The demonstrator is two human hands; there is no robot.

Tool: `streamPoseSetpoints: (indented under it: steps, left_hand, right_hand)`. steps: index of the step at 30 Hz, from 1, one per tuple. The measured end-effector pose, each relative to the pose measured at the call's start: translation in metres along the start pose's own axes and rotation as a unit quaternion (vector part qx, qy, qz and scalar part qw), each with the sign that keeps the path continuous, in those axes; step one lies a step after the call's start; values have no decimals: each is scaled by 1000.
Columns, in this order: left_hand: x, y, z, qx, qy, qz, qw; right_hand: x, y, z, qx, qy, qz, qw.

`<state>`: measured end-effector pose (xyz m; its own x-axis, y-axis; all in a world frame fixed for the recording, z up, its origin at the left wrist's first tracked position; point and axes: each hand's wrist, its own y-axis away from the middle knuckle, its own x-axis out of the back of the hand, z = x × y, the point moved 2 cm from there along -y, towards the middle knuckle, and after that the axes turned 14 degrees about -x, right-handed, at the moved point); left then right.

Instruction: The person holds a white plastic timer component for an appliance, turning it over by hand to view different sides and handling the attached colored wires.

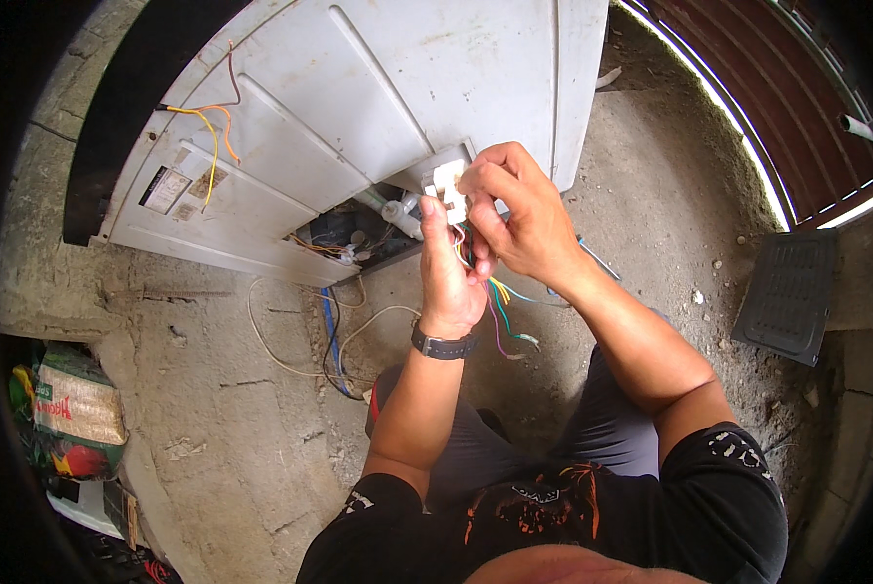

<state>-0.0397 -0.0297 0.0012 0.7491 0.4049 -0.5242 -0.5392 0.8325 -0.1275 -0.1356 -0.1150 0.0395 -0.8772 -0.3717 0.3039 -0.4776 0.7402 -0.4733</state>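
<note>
Up against the open lower back of a white washing machine [378, 88], my left hand [449, 287] grips a small white plastic wired part [446, 185], its thumb pressed along the near side. My right hand [526, 214] is closed at the part's right side, with thumb and forefinger bent against it; whether they pinch the part or something small on it is hidden. Below both hands hang several coloured wires [501, 310], purple, green, yellow and blue among them, with loose ends. Behind the left hand, a pale pipe [400, 216] and more wiring show in the machine's opening.
Yellow, orange and brown wires [206, 115] stick out of the machine's upper left. A cable and a blue cord [331, 336] lie on the rough concrete floor [232, 409]. At the right rests a black slotted panel [785, 297]; packed bags [76, 414] stand at the left.
</note>
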Motion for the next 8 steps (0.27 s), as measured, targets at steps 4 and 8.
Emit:
streamPoseSetpoints:
  steps: [4,8]
  left_hand:
    - [3,-2,1,25,28,12,999]
    - [-4,-3,8,19,26,9,999]
  right_hand:
    - [1,-4,4,50,23,-46,997]
    - [2,-12,17,148,87,-54,984]
